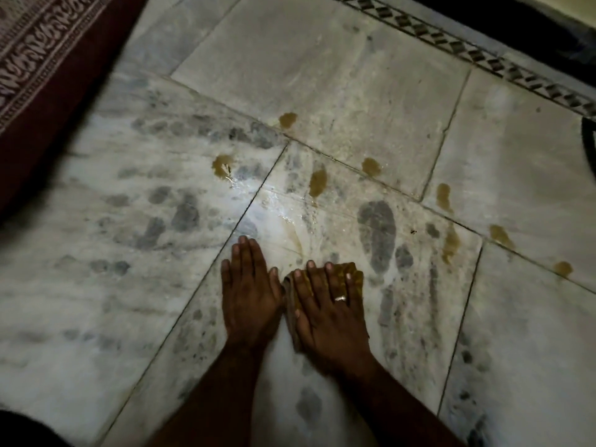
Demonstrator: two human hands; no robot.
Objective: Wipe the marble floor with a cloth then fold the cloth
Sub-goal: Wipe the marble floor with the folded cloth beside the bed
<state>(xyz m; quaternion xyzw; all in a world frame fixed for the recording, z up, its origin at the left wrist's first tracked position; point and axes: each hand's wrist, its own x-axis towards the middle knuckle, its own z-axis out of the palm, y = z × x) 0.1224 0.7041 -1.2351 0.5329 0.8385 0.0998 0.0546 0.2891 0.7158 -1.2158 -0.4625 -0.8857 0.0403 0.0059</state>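
A small yellow-brown cloth (353,275) lies bunched on the marble floor (96,246) under my right hand (325,312). That hand presses flat on the cloth with fingers spread, a ring on one finger. Just left of it, my left hand (250,291) rests flat on the bare marble, fingers together, holding nothing. Several brown liquid spots (317,182) dot the tiles beyond the hands. A wet smeared streak (292,233) runs just ahead of the cloth.
A dark red patterned rug (42,59) covers the upper left corner. A patterned tile border (483,56) runs diagonally along the upper right, with a dark area beyond it. A dark curved object (588,140) sits at the right edge.
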